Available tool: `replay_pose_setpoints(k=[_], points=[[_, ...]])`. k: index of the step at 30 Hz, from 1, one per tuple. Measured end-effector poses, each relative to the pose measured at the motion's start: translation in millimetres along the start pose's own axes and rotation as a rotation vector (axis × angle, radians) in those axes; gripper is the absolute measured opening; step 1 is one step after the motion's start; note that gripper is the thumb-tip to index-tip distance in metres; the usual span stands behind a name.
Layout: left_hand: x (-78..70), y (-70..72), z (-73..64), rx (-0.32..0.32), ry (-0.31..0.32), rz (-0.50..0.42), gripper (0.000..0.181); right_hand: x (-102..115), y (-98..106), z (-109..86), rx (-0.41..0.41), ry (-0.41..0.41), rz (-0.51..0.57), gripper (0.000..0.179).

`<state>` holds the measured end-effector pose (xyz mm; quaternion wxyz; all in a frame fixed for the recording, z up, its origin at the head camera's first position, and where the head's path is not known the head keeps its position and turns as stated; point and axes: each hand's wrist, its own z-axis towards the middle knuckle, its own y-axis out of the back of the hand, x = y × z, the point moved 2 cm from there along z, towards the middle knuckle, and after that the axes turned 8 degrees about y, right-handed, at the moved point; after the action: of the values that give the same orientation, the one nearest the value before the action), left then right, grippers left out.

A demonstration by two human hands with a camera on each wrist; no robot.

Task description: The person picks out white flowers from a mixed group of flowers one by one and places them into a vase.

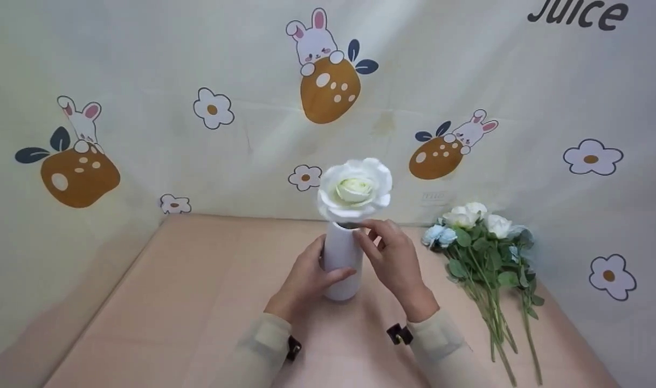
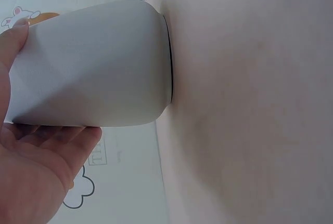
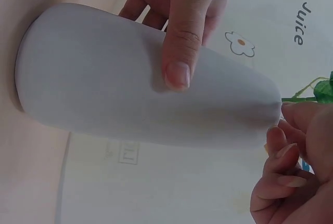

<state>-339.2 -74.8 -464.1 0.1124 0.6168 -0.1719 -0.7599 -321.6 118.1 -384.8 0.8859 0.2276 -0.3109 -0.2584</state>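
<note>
- Grip, left: left hand (image 1: 306, 275) wrapped round the vase's side, thumb across the near face, fingers behind.
- White vase (image 1: 341, 250): in the left hand, upright, base apparently on the table (image 1: 198, 302). Looks stiff and smooth. Est.: moderate weight, may slip or tip, possibly breakable; best held round the body, as now.
- White rose (image 1: 356, 188): head above the vase mouth, to the left of the right fingertips. Est.: light, petals soft; take by the stem, not the bloom.
- Grip, right: right hand (image 1: 392, 258) with fingers bent, thumb and fingertips at the rim. Cannot tell whether they pinch stem or rim. Right wrist view: green stem (image 3: 297, 100) just past the fingertips.
- Far right: bunch of white and blue flowers (image 1: 489, 256) lying on the table, apart from the vase.
</note>
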Motion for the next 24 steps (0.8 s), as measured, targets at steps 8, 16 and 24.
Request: replay_pose_setpoints(k=[8, 16, 24], points=[[-0.4, -0.2, -0.2, -0.002, -0.012, 0.019, 0.086, -3.7, 1.4, 2.1, 0.002, -0.046, 0.019, 0.025], [-2.7, -0.7, -1.4, -0.002, -0.007, 0.001, 0.085, -3.5, 6.4, 3.5, -0.026, -0.038, 0.011, 0.022], [-1.3, -1.4, -0.3, 0.000, 0.000, -0.008, 0.085, -3.2, 9.0, 3.7, -0.037, -0.023, 0.008, 0.020]])
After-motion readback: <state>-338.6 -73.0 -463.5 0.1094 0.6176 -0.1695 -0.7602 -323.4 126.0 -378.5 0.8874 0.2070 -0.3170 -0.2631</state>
